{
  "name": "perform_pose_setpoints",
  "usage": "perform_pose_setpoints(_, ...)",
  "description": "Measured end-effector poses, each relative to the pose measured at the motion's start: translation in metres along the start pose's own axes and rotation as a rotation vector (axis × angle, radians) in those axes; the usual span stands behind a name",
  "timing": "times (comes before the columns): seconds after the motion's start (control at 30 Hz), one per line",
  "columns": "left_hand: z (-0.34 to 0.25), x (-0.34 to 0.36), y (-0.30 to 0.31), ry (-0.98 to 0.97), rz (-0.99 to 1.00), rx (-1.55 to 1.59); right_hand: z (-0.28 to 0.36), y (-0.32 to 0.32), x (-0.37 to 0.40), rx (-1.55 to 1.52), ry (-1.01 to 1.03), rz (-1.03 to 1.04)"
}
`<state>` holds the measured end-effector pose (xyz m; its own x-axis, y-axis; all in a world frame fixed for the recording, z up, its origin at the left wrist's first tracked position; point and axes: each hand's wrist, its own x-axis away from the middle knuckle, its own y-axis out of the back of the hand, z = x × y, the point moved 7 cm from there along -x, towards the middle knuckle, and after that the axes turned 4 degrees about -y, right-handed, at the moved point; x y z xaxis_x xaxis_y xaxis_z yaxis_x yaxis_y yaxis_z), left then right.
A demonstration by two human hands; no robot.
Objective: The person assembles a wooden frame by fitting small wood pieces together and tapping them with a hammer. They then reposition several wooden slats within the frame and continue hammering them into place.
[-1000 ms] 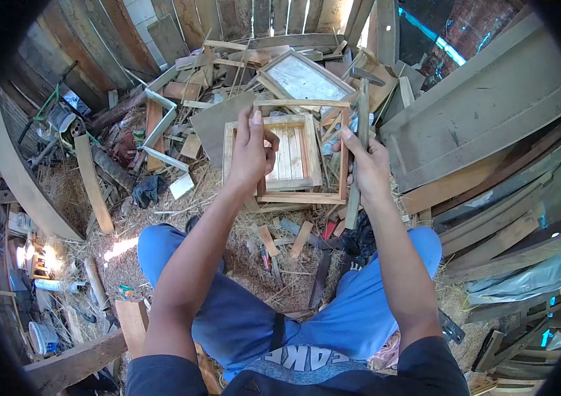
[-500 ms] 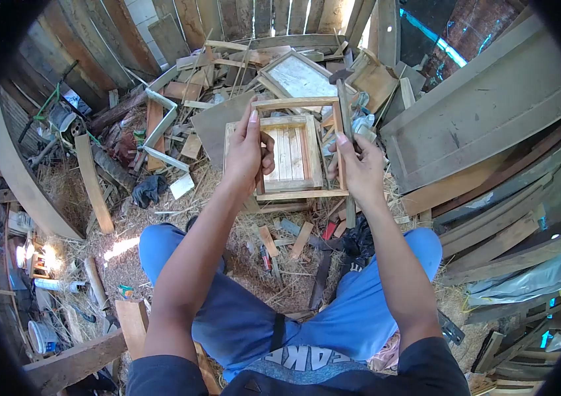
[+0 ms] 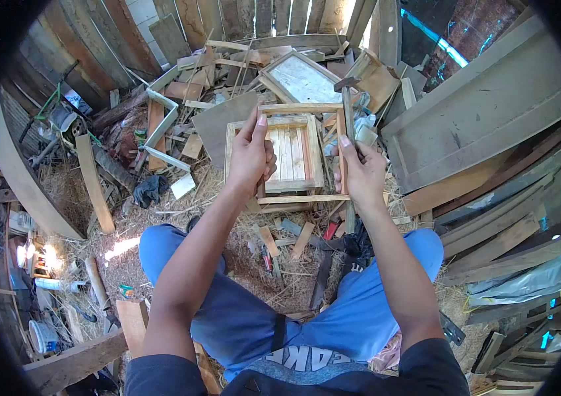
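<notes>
A thin rectangular wooden frame (image 3: 303,198) is held up between both hands. My left hand (image 3: 251,155) is closed round its left side, thumb pointing up. My right hand (image 3: 361,173) grips its right side, thumb on the wood. A hammer (image 3: 347,112) stands upright along that same side, its head at the top and its handle passing behind my right fingers. Lower down, behind the held frame, a wooden box-like frame with a slatted inside (image 3: 287,154) rests on the pile.
Wood scraps and a white-panelled frame (image 3: 299,77) are heaped ahead. A white zigzag strip (image 3: 161,129) lies left. Large boards (image 3: 485,112) lean at the right. A red-handled tool (image 3: 266,259) lies between the legs, near a dark plastic bag (image 3: 358,241).
The held frame has tilted slightly, its top edge sinking a little. The hammer's head has shifted slightly right and down. Both hands keep their grip.
</notes>
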<state>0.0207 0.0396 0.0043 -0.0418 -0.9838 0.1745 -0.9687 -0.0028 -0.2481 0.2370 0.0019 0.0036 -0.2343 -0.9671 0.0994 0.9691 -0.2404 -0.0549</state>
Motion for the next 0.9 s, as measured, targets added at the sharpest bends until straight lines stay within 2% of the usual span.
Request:
perform_pose_setpoints(0.13,-0.007,0.001,-0.001,-0.123,-0.034,-0.039,-0.002,0.003,-0.004,-0.004,-0.059,0.011)
perform_pose_setpoints(0.27,-0.016,-0.01,0.012,-0.253,-0.047,-0.026,0.002,-0.006,-0.003,-0.018,-0.005,0.024)
perform_pose_setpoints(0.33,-0.024,-0.009,0.014,-0.267,-0.065,-0.02,0.002,-0.007,-0.007,-0.086,0.06,0.025)
perform_pose_setpoints(0.47,-0.033,-0.011,0.018,-0.292,-0.075,0.042,-0.008,-0.001,-0.015,-0.074,0.06,0.008)
perform_pose_setpoints(0.53,-0.034,-0.017,0.025,-0.298,-0.075,0.093,-0.022,0.008,-0.027,0.17,0.172,-0.06)
perform_pose_setpoints(0.57,-0.033,-0.021,0.03,-0.282,-0.086,0.135,-0.027,0.01,-0.028,0.17,0.172,-0.06)
perform_pose_setpoints(0.63,-0.033,-0.02,0.03,-0.265,-0.097,0.177,-0.007,0.008,-0.017,0.233,0.347,-0.109)
perform_pose_setpoints(0.67,-0.034,-0.018,0.029,-0.278,-0.102,0.193,-0.001,0.007,-0.014,0.233,0.347,-0.108)
perform_pose_setpoints(0.73,-0.034,-0.016,0.029,-0.292,-0.108,0.208,-0.006,0.002,-0.012,0.085,0.048,-0.024)
perform_pose_setpoints(0.9,-0.036,-0.013,0.029,-0.308,-0.154,0.145,0.008,-0.012,0.004,-0.061,-0.028,0.114)
